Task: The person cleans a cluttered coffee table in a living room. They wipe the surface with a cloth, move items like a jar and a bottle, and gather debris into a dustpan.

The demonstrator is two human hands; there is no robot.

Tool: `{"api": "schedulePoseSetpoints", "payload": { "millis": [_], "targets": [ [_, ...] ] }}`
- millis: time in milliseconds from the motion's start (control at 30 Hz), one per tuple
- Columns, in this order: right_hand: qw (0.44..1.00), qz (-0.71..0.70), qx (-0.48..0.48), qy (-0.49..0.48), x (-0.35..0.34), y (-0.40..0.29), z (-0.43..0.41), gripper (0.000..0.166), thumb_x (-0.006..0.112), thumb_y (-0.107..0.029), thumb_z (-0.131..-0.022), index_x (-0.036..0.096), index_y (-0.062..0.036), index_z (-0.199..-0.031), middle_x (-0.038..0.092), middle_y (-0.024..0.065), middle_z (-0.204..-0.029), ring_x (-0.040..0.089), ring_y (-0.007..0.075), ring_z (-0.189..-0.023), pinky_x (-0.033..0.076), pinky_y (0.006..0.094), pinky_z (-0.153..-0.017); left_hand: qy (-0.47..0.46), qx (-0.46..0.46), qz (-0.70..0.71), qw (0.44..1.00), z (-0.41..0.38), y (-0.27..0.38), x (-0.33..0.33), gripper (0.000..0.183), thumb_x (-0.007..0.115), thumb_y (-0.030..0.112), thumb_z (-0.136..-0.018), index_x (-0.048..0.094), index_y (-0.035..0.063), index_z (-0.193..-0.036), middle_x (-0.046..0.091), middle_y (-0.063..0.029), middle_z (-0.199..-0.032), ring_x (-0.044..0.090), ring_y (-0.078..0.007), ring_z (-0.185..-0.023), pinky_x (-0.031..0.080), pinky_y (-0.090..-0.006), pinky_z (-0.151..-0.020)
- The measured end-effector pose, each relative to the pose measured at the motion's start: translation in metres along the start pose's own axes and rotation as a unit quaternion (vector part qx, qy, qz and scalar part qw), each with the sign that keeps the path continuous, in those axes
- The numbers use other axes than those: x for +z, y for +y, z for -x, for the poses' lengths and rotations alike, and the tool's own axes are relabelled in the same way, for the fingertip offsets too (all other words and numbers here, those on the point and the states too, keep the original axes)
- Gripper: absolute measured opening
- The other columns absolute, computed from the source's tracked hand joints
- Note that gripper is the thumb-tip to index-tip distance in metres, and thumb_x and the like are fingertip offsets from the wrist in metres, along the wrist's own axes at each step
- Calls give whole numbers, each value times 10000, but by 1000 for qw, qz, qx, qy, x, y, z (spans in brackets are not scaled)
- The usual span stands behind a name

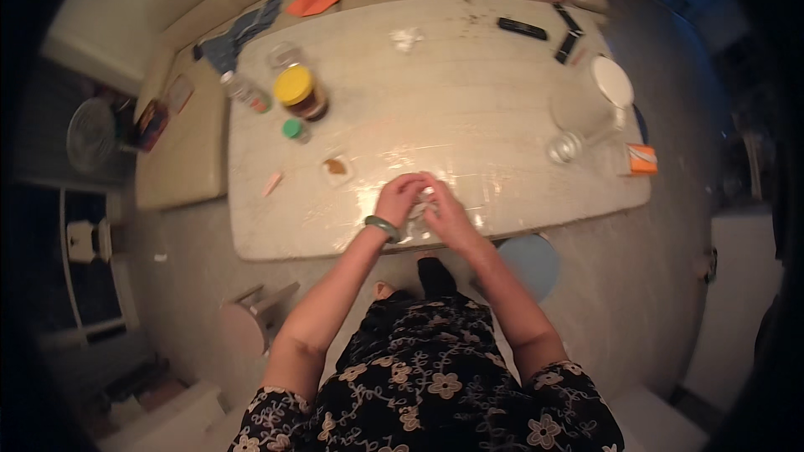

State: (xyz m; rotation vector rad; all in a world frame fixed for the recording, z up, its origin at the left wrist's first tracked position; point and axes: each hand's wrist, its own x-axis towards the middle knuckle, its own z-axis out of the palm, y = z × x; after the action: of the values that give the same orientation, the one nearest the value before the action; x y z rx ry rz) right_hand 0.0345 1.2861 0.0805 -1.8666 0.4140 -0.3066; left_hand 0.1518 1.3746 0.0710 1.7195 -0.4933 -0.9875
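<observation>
Both hands meet over the near edge of a pale table (402,107). My left hand (399,198), with a green bangle at its wrist, has its fingertips close against those of my right hand (445,210). Between them is a small whitish, crumpled-looking item (422,206); its kind is unclear, and the fingers partly cover it. Which hand grips it cannot be told. A small clear dish (347,176) with something brown lies left of the hands, and a pink object (272,183) lies farther left.
A yellow-lidded jar (314,103), a green-capped bottle (293,129) and a clear bottle (248,94) stand left. White crumpled paper (406,39) lies at the back. A pitcher (581,100), a glass (564,147) and an orange box (642,159) are right. A round blue stool (531,267) stands below the edge.
</observation>
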Motion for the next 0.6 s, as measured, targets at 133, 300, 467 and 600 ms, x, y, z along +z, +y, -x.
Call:
{"api": "schedulePoseSetpoints", "payload": {
  "millis": [133,300,467,600],
  "targets": [
    [998,-2,43,47,-16,13,17,569,460,8,-755,318,-67,-1301,451,136,-1172,515,198,-906,431,298,-806,68,-49,84,993,-14,-12,-3,243,443,189,-894,579,35,-1023,634,-77,-811,577,-105,-628,460,-227,-546],
    [964,-81,170,187,-87,80,61,429,417,-18,-787,449,-36,-1214,547,79,-1078,507,142,-949,406,265,-840,44,-134,-20,990,-36,-26,-24,421,509,353,-859,514,43,-1142,582,-76,-795,538,-116,-503,411,-213,-424],
    [871,-10,243,428,-211,154,105,375,414,-23,-802,491,-1,-1168,548,122,-1139,513,186,-1035,392,285,-887,0,-114,38,993,-53,2,-6,814,501,468,-831,73,29,-1366,375,-159,-1275,416,-244,-1104,372,-368,-869],
    [817,123,300,478,-285,208,120,389,419,-49,-814,466,-41,-1201,524,145,-1157,513,248,-1034,388,327,-892,29,-81,56,995,-79,10,13,638,442,467,-838,300,63,-1311,344,-91,-1356,265,-220,-1261,233,-418,-995]
  ]
}}
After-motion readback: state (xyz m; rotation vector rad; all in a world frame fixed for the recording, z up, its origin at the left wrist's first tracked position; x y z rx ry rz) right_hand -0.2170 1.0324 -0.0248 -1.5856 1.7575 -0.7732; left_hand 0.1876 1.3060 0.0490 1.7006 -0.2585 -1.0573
